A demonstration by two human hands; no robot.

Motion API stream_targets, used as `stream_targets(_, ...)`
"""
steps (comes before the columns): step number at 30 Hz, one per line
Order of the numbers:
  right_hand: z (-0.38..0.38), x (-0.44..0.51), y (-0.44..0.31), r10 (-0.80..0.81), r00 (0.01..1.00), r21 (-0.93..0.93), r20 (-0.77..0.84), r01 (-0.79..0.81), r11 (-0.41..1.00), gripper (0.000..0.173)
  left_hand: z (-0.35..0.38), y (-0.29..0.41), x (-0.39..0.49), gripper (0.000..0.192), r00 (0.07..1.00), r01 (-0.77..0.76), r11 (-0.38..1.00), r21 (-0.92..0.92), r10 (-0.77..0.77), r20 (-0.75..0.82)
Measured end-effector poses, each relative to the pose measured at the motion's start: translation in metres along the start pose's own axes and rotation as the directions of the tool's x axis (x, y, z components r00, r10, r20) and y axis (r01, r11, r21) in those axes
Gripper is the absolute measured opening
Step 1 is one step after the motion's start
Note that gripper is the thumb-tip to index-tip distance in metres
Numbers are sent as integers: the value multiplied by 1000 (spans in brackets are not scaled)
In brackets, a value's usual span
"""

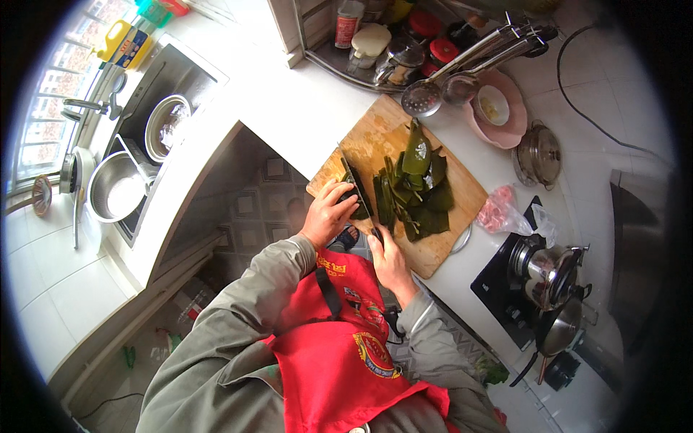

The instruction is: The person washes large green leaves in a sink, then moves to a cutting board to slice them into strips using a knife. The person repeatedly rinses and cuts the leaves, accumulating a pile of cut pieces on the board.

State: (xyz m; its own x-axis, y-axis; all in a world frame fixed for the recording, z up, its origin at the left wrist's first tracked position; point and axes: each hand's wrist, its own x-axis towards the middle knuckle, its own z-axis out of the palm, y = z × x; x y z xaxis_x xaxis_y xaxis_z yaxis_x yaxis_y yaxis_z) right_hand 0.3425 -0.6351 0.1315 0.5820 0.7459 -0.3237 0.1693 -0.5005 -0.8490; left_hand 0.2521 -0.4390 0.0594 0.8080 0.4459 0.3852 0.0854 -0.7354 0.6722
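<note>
A wooden cutting board (379,130) lies on the white counter. My right hand (391,265) grips the dark handle of a kitchen knife (354,181), whose blade stands nearly on edge over the board's left part. Fingers bent, my left hand (328,210) presses on a small stack of dark green leafy pieces (361,208), probably kelp, right beside the blade. Right of the knife, a larger pile of the same green sheets and strips (417,189) covers the middle of the board. The knife's edge is partly hidden by the greens.
Beyond the board are a rack of jars (403,57), a slotted ladle (421,98) and a pink bowl (501,127). Pink meat in a plastic bag (497,208), a glass lidded pot (537,154) and a hob (501,281) with pots are at right. A sink (184,65) with metal bowls is at left.
</note>
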Motion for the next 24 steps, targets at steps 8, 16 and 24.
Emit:
stream_targets(8, -3, -6, 2, 99, 993, 23, 60, -100, 995, 54, 3, 0, -2, 21, 1000, 7, 1000, 22, -8, 5)
stream_targets(16, 2, -30, 20, 98, 995, -48, 2, -98, 994, 41, 4, 0, -3, 23, 1000, 1, 999, 37, -1, 2)
stream_targets(24, 5, -1, 25, 132, 991, 152, -27, -126, 980, 49, 1, 3, -1, 25, 1000, 9, 1000, 20, -9, -18)
